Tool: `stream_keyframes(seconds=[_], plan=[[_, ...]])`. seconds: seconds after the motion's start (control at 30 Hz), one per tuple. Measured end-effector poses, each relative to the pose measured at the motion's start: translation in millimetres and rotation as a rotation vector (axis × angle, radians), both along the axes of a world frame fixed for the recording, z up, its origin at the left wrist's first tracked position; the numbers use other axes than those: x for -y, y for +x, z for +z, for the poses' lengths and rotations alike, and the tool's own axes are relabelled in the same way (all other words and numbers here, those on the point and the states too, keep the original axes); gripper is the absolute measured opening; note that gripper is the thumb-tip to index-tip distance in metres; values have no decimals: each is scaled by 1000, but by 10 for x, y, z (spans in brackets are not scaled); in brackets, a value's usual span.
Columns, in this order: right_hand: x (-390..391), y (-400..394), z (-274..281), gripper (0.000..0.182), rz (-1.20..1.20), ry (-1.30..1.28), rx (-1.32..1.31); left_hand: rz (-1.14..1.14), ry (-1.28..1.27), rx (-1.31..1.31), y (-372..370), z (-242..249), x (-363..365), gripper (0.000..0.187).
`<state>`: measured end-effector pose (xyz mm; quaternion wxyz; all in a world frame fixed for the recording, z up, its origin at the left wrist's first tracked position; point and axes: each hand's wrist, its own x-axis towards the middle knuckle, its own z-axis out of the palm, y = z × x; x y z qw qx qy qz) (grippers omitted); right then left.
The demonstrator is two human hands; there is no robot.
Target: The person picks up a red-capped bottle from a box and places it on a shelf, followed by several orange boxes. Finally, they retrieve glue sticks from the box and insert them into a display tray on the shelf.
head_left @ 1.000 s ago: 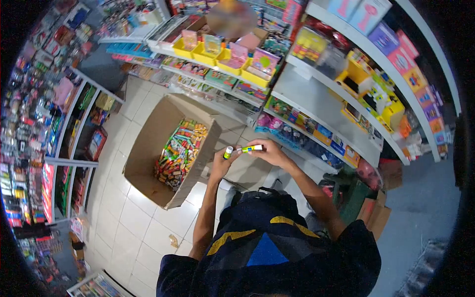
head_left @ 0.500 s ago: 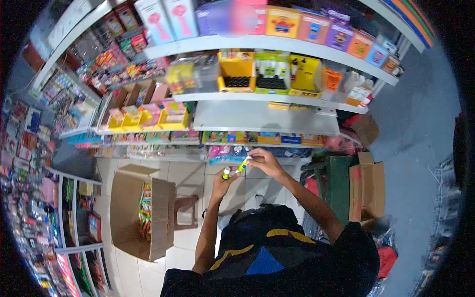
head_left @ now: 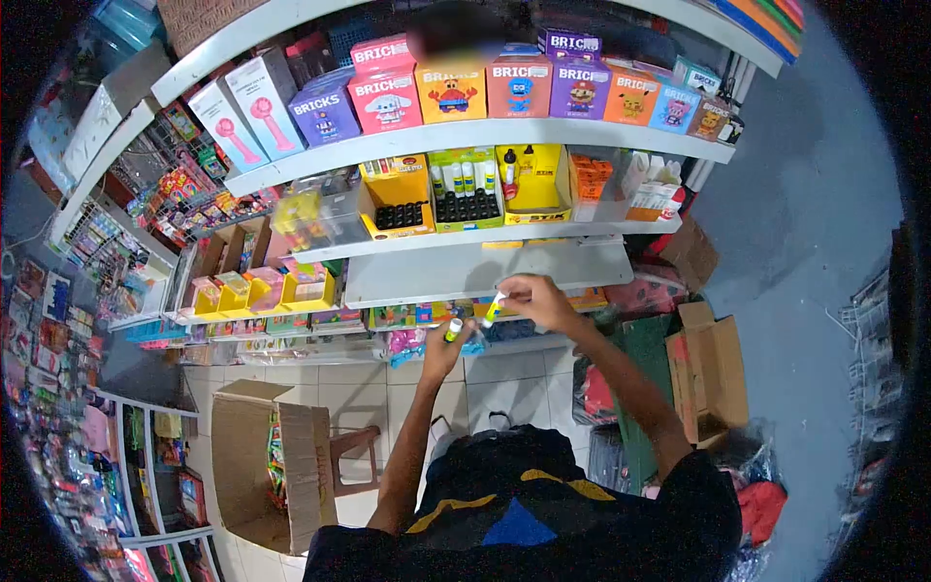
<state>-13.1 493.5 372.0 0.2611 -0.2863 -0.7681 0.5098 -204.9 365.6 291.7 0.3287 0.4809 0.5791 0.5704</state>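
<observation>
My left hand (head_left: 441, 355) is closed around a yellow-green glue stick (head_left: 453, 330) with a white cap, held upright. Close by on its right, my right hand (head_left: 541, 303) pinches a second glue stick (head_left: 494, 310) near its white upper end, with the stick tilted. Both hands are in front of the lower shelf edge. On the shelf beyond them, a green display box (head_left: 467, 221) holds several similar white-capped sticks standing above rows of dark round ends. A yellow-orange display box (head_left: 398, 225) stands left of it, and a yellow box (head_left: 539, 194) with dark bottles stands right.
Boxes marked BRICKS (head_left: 388, 102) line the upper shelf. Below the glue displays runs a grey shelf board (head_left: 407, 276). An open cardboard box (head_left: 242, 466) stands on the floor at left beside a brown stool (head_left: 354, 456). Another carton (head_left: 713, 378) stands at right.
The camera view has tilted up, so the shelves sit lower in the picture. The two glue sticks are slightly farther apart, with the right one moved up and to the right.
</observation>
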Motion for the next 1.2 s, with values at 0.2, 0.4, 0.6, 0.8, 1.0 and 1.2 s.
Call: stream_keyframes(seconds=[0.2,0.4,0.6,0.8,1.0,1.2], plan=[[-582,-331,731,26,-6,344,13,-19,44,-412,-367,594,-426,31],[-1089,-614,1136,26,-100,682,65,57,13,-783,-444,1262,-764,55],[-1336,-758,1074,25,-158,1016,322,53,-38,-915,-599,1057,-1094,59],[-1529,-823,886,22,-172,930,387,34,-79,-961,-616,1013,-1089,59],[-1597,-838,845,21,-203,932,410,32,-32,-952,-639,952,-1122,60],[-1626,-833,746,20,-210,1064,319,36,3,-950,-657,905,-1123,61]])
